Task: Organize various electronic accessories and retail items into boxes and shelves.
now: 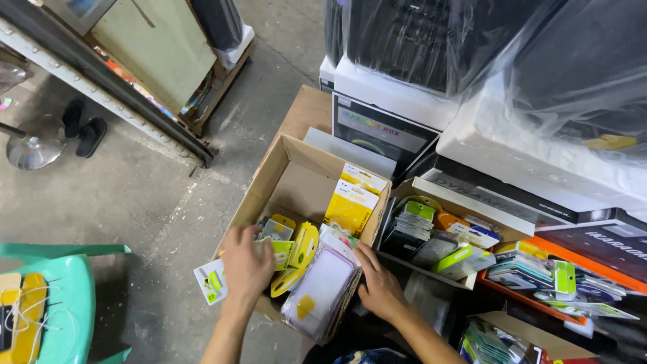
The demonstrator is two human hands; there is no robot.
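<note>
While both hands work inside cardboard box, left hand fingers curl over yellow packets; right hand grips clear sleeve stack; second box just right; green chair well left.

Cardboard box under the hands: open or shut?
Open. The cardboard box has its flaps up, and yellow packets show inside, with both hands reaching in.
</note>
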